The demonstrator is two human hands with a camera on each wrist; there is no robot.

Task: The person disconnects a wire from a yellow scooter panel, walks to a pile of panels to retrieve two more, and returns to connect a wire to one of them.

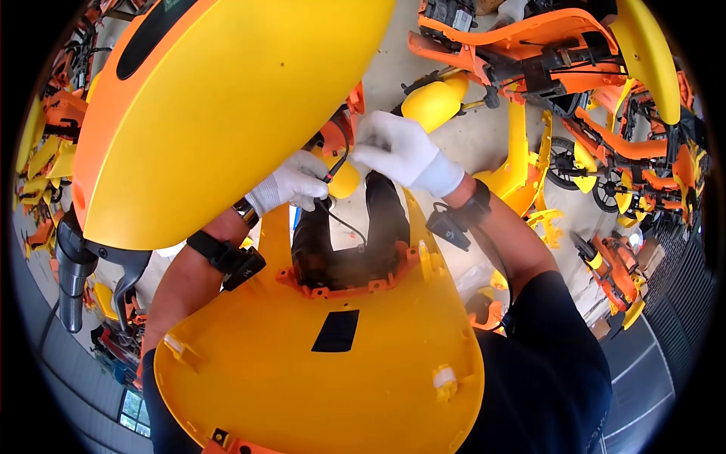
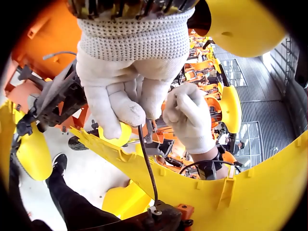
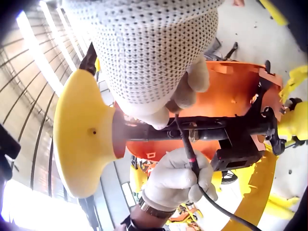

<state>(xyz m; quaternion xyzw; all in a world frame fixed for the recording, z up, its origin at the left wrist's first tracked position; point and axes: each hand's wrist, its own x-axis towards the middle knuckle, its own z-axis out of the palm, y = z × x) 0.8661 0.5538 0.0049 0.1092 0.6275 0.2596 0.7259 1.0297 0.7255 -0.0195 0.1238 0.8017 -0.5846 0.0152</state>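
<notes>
A thin black cable (image 1: pixel 345 222) rises from the rear edge of a yellow panel (image 1: pixel 401 348). My gloved left hand (image 1: pixel 290 181) pinches it between thumb and fingers; in the right wrist view a red band on the cable (image 3: pixel 193 160) shows just above that hand (image 3: pixel 175 178). My gloved right hand (image 1: pixel 401 151) is curled at the cable's upper end, which passes in under its fingertips in the right wrist view. The left wrist view has the cable (image 2: pixel 147 163) running down from the left fingers to a black fitting (image 2: pixel 163 214).
A large yellow cover (image 1: pixel 227 98) fills the upper left, with a black handlebar grip (image 1: pixel 70 295) beneath it. Orange scooter frames (image 1: pixel 529 38) and yellow body parts (image 1: pixel 431 104) stand on the grey floor (image 1: pixel 484 129) ahead and to the right.
</notes>
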